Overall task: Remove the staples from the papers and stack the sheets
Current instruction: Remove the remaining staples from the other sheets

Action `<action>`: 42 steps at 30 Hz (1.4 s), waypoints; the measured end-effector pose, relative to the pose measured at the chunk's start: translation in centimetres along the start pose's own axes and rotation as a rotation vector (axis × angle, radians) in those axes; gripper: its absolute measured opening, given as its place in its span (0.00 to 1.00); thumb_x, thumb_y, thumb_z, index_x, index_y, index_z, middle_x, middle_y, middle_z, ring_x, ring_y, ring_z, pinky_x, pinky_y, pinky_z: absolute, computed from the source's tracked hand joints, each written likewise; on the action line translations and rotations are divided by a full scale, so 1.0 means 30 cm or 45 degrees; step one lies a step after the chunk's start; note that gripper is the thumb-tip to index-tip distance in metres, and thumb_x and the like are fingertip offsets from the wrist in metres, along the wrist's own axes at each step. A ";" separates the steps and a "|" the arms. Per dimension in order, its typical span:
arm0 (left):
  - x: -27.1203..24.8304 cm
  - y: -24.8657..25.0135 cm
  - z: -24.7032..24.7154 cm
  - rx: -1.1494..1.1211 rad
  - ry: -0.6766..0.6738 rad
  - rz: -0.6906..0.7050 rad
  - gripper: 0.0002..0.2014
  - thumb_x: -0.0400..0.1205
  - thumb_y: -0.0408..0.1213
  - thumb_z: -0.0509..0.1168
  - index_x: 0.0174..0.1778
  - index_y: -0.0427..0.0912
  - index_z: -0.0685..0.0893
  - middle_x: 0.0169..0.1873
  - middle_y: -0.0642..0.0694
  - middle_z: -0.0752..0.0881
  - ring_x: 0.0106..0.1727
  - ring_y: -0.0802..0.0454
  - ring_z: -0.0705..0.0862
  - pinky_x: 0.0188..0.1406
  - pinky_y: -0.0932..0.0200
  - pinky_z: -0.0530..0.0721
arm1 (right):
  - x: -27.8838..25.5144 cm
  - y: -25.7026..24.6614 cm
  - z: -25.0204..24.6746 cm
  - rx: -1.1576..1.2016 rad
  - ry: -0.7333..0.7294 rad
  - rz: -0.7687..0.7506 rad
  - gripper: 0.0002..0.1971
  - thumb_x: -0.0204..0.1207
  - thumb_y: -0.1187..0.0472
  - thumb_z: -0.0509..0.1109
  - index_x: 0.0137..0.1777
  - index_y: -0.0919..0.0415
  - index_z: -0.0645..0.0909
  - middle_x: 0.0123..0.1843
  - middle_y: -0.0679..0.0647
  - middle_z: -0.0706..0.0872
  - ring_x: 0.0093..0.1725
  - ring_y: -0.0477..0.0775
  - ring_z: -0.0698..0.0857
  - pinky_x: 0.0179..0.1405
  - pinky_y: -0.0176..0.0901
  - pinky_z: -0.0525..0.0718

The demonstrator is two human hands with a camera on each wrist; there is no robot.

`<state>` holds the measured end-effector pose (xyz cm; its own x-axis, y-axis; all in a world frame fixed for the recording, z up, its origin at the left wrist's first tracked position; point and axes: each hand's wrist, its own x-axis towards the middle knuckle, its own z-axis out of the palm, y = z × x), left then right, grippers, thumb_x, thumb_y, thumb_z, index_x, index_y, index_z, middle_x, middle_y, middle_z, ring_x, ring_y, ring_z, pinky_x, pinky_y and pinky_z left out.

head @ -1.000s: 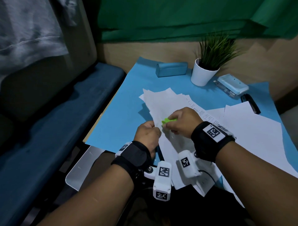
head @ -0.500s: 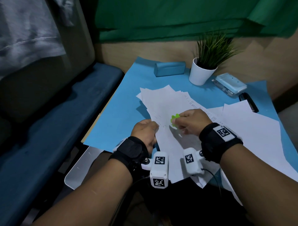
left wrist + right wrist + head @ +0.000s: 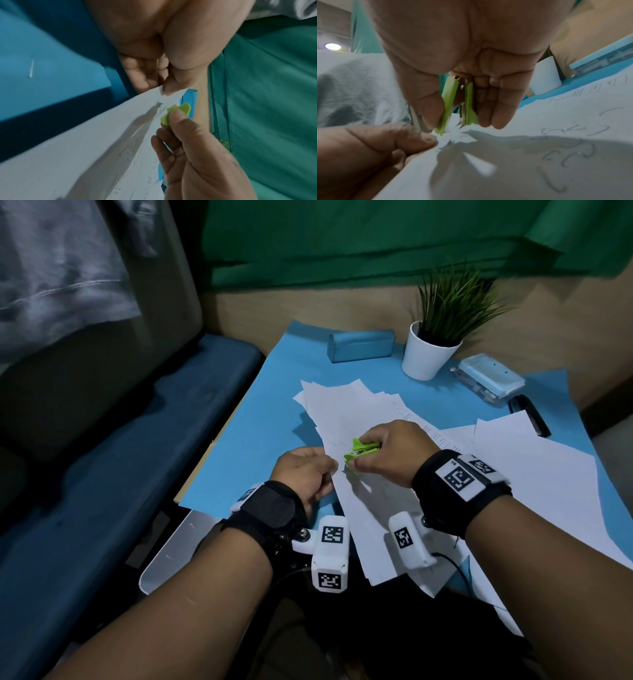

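My left hand (image 3: pixel 305 474) pinches the near corner of the stapled papers (image 3: pixel 352 422), which lie on the blue mat (image 3: pixel 270 419). Judged light, limp and easily torn, they are best held close beside the staple. My right hand (image 3: pixel 390 453), palm down, squeezes the green staple remover (image 3: pixel 361 453), claws just above the corner. Beyond, loose pulled staples (image 3: pixel 570 148) lie on the sheet.

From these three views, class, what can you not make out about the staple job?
- Staple under the green staple remover: right wrist view, blurred, shadowed.
- Print on the papers: head view, too small.
- Left hand grip on the corner: head view, hidden by its own knuckles.
- Right hand: palm side unseen there.
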<state>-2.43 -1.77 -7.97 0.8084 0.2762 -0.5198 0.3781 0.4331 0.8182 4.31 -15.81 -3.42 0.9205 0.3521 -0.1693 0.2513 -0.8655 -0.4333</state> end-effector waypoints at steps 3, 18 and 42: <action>0.001 -0.001 -0.001 0.012 0.001 0.029 0.08 0.76 0.16 0.64 0.42 0.27 0.87 0.38 0.27 0.85 0.30 0.43 0.73 0.29 0.57 0.71 | -0.005 -0.006 0.001 -0.055 -0.008 -0.020 0.25 0.64 0.44 0.81 0.60 0.51 0.88 0.56 0.49 0.89 0.53 0.51 0.83 0.52 0.39 0.79; -0.006 -0.011 0.010 0.020 -0.031 0.082 0.13 0.76 0.14 0.64 0.47 0.29 0.90 0.50 0.19 0.87 0.43 0.36 0.83 0.57 0.31 0.85 | -0.004 -0.039 0.009 -0.137 -0.018 -0.030 0.15 0.66 0.42 0.78 0.41 0.52 0.85 0.34 0.45 0.80 0.42 0.53 0.79 0.34 0.40 0.72; 0.021 -0.032 0.014 -0.124 0.099 -0.099 0.06 0.71 0.20 0.67 0.43 0.30 0.83 0.39 0.31 0.81 0.35 0.37 0.74 0.37 0.47 0.78 | -0.004 0.089 0.059 1.747 -0.209 0.630 0.05 0.74 0.68 0.72 0.44 0.70 0.81 0.36 0.66 0.79 0.30 0.57 0.78 0.26 0.41 0.82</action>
<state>-2.09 -2.37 -9.00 0.7397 0.3027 -0.6010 0.3892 0.5361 0.7491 4.34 -17.52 -6.14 0.7591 0.2439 -0.6035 -0.6344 0.0696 -0.7699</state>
